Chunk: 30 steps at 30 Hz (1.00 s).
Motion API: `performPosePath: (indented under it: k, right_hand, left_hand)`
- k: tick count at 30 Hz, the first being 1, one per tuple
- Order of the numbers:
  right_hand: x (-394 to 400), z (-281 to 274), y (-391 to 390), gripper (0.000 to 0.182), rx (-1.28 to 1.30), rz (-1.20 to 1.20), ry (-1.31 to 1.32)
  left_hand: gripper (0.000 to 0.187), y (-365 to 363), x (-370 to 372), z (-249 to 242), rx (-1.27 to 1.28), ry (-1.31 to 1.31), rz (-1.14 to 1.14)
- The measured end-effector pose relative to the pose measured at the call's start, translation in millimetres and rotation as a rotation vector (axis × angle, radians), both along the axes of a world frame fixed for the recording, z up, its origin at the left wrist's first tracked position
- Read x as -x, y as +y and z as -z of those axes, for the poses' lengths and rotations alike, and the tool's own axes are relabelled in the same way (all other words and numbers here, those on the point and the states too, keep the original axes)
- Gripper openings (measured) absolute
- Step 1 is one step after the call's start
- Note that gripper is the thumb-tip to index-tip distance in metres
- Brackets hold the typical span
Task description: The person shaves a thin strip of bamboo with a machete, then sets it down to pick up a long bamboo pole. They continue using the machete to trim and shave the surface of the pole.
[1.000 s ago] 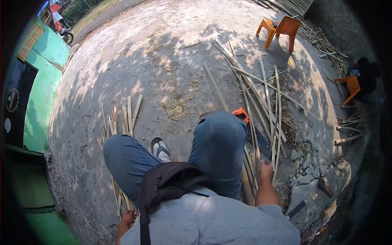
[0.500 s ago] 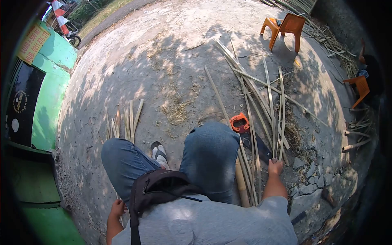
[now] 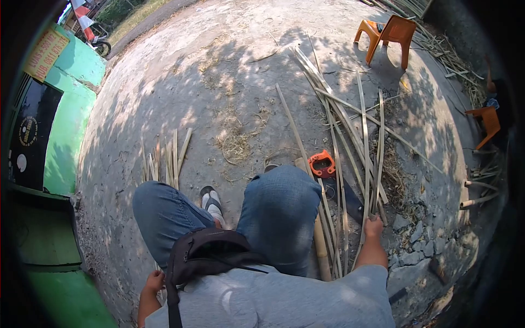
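My right hand (image 3: 373,225) is closed around the near ends of long, thin bamboo strips (image 3: 379,147) on the right. Beside it lies a saw with an orange handle (image 3: 321,164); its dark blade (image 3: 353,203) runs toward the hand, partly under the strips. My left hand (image 3: 155,280) hangs low by my left thigh with curled fingers. A pale strip shows right by it, but whether the fingers grip it is hidden. More bamboo strips (image 3: 175,158) stick out beyond my left knee.
A thick bamboo pole (image 3: 321,249) lies beside my right leg. An orange plastic chair (image 3: 387,41) stands ahead right. Broken concrete (image 3: 418,240) lies right of my right hand. At far right, a person sits by another orange chair (image 3: 484,124). A green wall (image 3: 74,120) rises at left.
The view has shifted slightly. My right hand has moved a little toward the right and down, still at the strip ends. My left hand shows little change.
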State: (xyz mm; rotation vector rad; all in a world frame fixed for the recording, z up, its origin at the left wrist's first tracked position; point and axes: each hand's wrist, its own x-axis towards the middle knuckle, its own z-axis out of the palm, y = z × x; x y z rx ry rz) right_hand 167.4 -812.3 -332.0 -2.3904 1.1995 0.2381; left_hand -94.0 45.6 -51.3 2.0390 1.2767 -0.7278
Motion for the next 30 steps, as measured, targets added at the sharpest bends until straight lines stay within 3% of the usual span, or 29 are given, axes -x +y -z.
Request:
performPosePath:
  k: [5,11,14,23,30]
  right_hand:
    - [2,19,7,0.06,-0.06,0.033,-0.022]
    - [12,7,24,0.046,-0.127,0.011,0.041]
    - [19,2,35,0.04,-0.165,0.033,-0.005]
    - [76,18,47,0.032,-0.127,-0.03,-0.155]
    - [89,-73,90,0.029,-0.122,-0.076,-0.312]
  left_hand:
    - [0.03,3,-14,9,-0.012,-0.056,-0.098]
    - [0.024,-15,-28,7,-0.061,-0.042,-0.049]
    - [0.021,26,10,59,0.084,-0.155,-0.138]
    - [0.025,-10,-1,53,0.029,-0.162,-0.285]
    - [0.022,24,-16,89,0.006,-0.539,-0.378]
